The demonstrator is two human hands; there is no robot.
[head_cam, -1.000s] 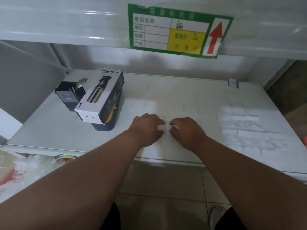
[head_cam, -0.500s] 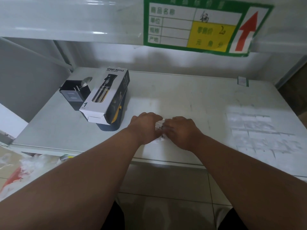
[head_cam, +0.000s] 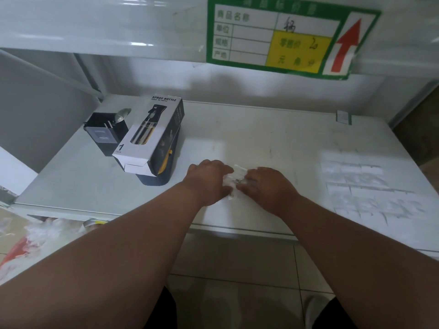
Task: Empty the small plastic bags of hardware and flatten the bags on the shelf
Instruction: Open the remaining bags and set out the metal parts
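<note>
A small clear plastic bag lies on the white shelf, near its front edge. My left hand grips the bag's left side with curled fingers. From the right, my right hand pinches its other side. A bit of metal hardware shows between the two hands. Several flattened clear bags lie in rows on the right part of the shelf.
A spray bottle box leans on a dark object at the shelf's left. Behind the box stands a black holder with a spoon in it. An upper shelf with a green price label hangs overhead. Plastic bags lie lower left.
My hands have closed in on the small bag and lifted it slightly off the shelf. The view has shifted a little to the left.
</note>
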